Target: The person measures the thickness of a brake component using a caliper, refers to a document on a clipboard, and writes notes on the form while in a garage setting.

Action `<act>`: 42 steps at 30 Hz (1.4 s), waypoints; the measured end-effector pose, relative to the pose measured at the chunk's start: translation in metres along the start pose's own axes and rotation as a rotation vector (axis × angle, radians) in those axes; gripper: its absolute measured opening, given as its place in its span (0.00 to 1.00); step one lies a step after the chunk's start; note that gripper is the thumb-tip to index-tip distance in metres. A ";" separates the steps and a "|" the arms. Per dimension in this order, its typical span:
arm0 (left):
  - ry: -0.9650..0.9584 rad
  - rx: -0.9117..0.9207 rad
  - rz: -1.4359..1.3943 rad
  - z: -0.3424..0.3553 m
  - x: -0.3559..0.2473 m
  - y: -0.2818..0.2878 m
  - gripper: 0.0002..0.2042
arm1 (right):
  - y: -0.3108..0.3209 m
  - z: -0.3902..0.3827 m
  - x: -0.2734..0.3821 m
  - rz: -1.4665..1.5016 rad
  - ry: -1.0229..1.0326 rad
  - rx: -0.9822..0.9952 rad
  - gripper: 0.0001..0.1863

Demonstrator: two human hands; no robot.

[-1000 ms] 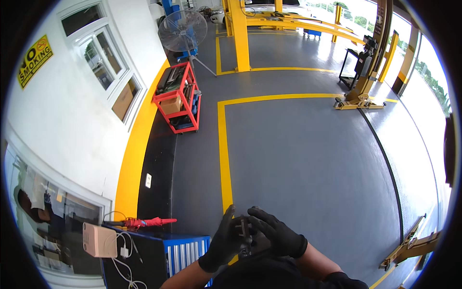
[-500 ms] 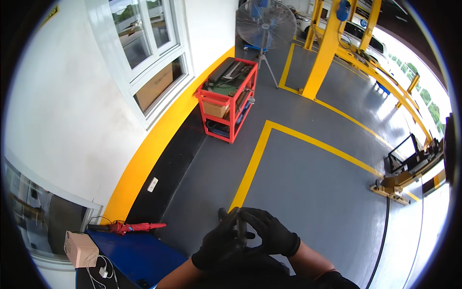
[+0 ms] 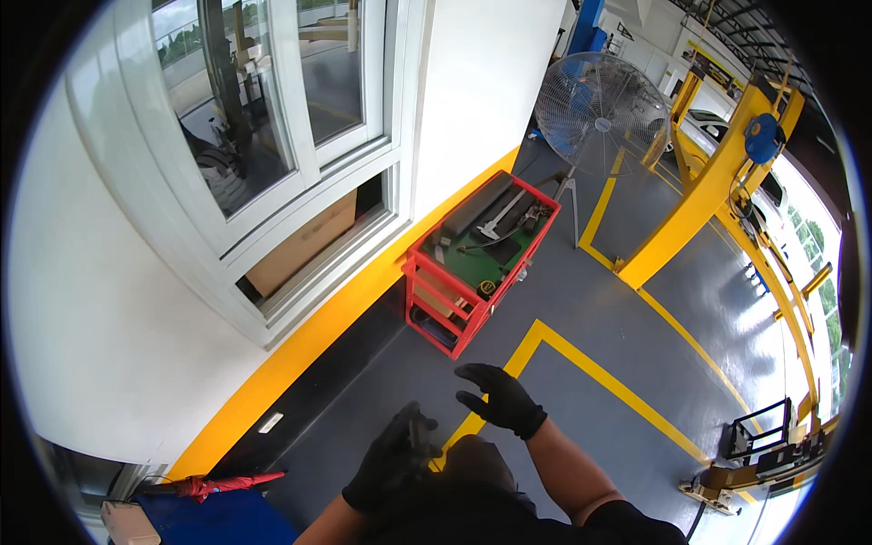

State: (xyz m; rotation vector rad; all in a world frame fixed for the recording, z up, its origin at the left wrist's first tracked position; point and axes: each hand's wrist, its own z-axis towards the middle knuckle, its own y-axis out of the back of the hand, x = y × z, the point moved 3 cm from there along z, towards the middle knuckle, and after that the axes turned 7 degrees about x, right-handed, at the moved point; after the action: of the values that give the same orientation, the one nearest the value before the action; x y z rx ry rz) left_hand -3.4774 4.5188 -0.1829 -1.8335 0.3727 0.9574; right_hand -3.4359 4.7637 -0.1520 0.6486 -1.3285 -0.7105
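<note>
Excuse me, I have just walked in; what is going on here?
A person in black gloves stands in a workshop. Their left grip holds a dark object, too indistinct to identify. Their right grip is open and empty, held out above the floor, apart from the left. Ahead stands a red trolley with tools on top, touched by neither. A large fan stands beyond it.

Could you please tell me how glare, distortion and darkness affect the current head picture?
In the head view, glare whitens part of the floor at right, the yellow wall stripe bows through fisheye distortion, and the dark object in the left hand shows little detail.
</note>
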 end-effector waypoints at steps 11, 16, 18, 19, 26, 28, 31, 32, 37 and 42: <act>-0.087 -0.442 -0.352 0.268 -0.024 0.024 0.30 | 0.103 0.316 -0.471 -0.627 -0.231 0.249 0.12; -0.083 -0.658 -0.349 0.331 -0.016 0.004 0.29 | 0.097 0.395 -0.573 -0.699 0.104 0.127 0.14; -0.056 -0.745 -0.329 0.336 -0.020 -0.008 0.28 | 0.093 0.412 -0.596 -0.660 0.137 0.301 0.16; -0.048 -0.805 -0.374 0.336 -0.024 -0.013 0.27 | 0.092 0.417 -0.602 -0.651 0.160 0.360 0.17; -0.054 -1.116 -0.235 0.311 0.001 -0.019 0.25 | 0.112 0.437 -0.571 -0.579 0.406 0.612 0.10; -0.140 -1.123 0.276 0.289 0.029 -0.022 0.26 | 0.115 0.433 -0.532 -0.541 0.431 0.578 0.08; -0.165 -1.236 -0.057 0.260 0.048 -0.042 0.28 | 0.125 0.403 -0.411 -0.499 0.506 0.562 0.08; -0.141 -1.262 -0.023 0.248 0.049 -0.050 0.29 | 0.121 0.386 -0.378 -0.496 0.580 0.577 0.10; -0.620 -1.370 -0.193 0.171 0.095 -0.114 0.27 | 0.066 0.254 -0.133 -0.079 0.955 0.924 0.24; -1.102 -1.696 -0.248 0.067 0.171 -0.201 0.28 | -0.021 0.054 0.036 0.543 1.046 1.637 0.27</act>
State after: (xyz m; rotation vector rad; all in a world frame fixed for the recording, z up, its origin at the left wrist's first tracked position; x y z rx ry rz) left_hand -3.2719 4.6968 -0.1970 -2.0519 -1.7836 2.1591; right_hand -3.4880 4.7213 -0.1384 1.5173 -0.7262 1.2594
